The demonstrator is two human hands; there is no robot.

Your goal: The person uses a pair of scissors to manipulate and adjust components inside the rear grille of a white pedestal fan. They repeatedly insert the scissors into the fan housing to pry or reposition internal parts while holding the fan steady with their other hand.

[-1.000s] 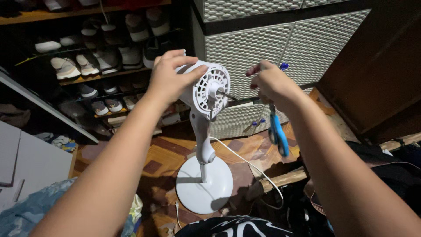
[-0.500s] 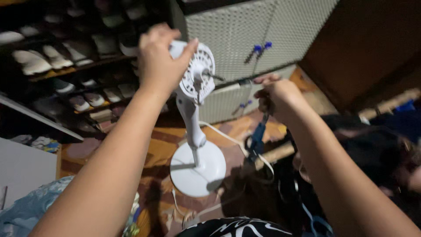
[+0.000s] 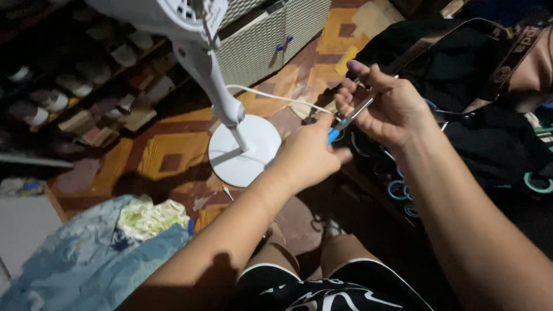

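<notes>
My right hand (image 3: 389, 106) and my left hand (image 3: 311, 155) meet over the floor on a slim metal tool with blue handles (image 3: 347, 121). The right hand's fingers pinch the metal end; the left hand is closed around the blue handle end. A white stand fan rises at the upper left. Its head (image 3: 173, 14) is cut off by the top edge, its neck (image 3: 210, 78) is tilted, and its round base (image 3: 245, 150) rests on the patterned wooden floor just left of my left hand. Neither hand touches the fan.
A white power cord (image 3: 271, 95) runs from the fan towards my hands. A white woven cabinet with blue knobs (image 3: 271, 40) stands behind, a shoe rack (image 3: 63, 98) at the left, blue cloth (image 3: 98, 259) at the lower left, a black bag (image 3: 478, 86) and blue rings (image 3: 397, 189) at the right.
My left hand has let go of the fan head and come down to grip the tool with my right hand. The view has tipped down towards the floor and my knees.
</notes>
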